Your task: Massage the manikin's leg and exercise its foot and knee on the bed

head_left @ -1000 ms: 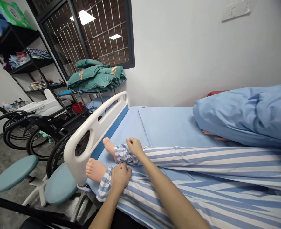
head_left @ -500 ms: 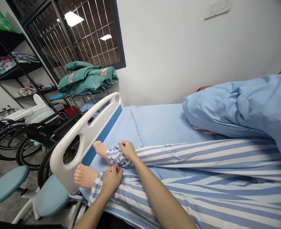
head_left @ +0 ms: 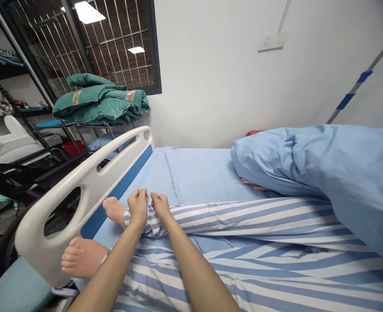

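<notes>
Blue-and-white striped pajama trousers (head_left: 217,216) clothe the legs of a lying figure, whose smooth feet look like a mannequin's. Bunched cloth gathers round the ankle of the far leg. My left hand (head_left: 138,209) is closed at that cuff, just above the far foot (head_left: 114,209). Beside it, a small gap to the right, my right hand (head_left: 160,207) pinches at the same trouser leg. The fingertips of both hands point up and nearly meet; the cloth in them is partly hidden. The near foot (head_left: 82,256) lies lower left, its cuff mostly behind my left forearm.
A white footboard (head_left: 60,182) closes the bed's left end. A blue quilt (head_left: 285,160) covers the figure's upper part, with fingers showing beneath its edge. Green folded bedding (head_left: 100,102) lies beyond the footboard. A wheelchair (head_left: 12,186) and a teal seat (head_left: 16,288) stand left.
My left hand has moved from the near leg's cuff up to the far leg's, beside my right hand. The camera view has shifted to the right.
</notes>
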A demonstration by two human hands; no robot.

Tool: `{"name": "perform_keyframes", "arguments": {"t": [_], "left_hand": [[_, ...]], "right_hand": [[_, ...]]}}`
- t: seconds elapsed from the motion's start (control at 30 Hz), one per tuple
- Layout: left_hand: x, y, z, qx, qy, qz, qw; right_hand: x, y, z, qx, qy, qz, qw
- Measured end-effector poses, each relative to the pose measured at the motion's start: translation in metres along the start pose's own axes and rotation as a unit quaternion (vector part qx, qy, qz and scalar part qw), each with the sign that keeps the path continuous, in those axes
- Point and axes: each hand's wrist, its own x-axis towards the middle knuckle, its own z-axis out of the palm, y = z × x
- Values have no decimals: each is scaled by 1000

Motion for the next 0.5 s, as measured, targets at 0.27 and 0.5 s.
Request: {"name": "perform_keyframes", "arguments": {"t": [0.27,0.5], "left_hand": [[-13,-55,23,250,-31,67,965],[-15,-56,15,358,-59,71,929]], "right_hand": [[-6,3,3,-30,51,2,998],[-11,3,3,-83,19,-29,996]]}}
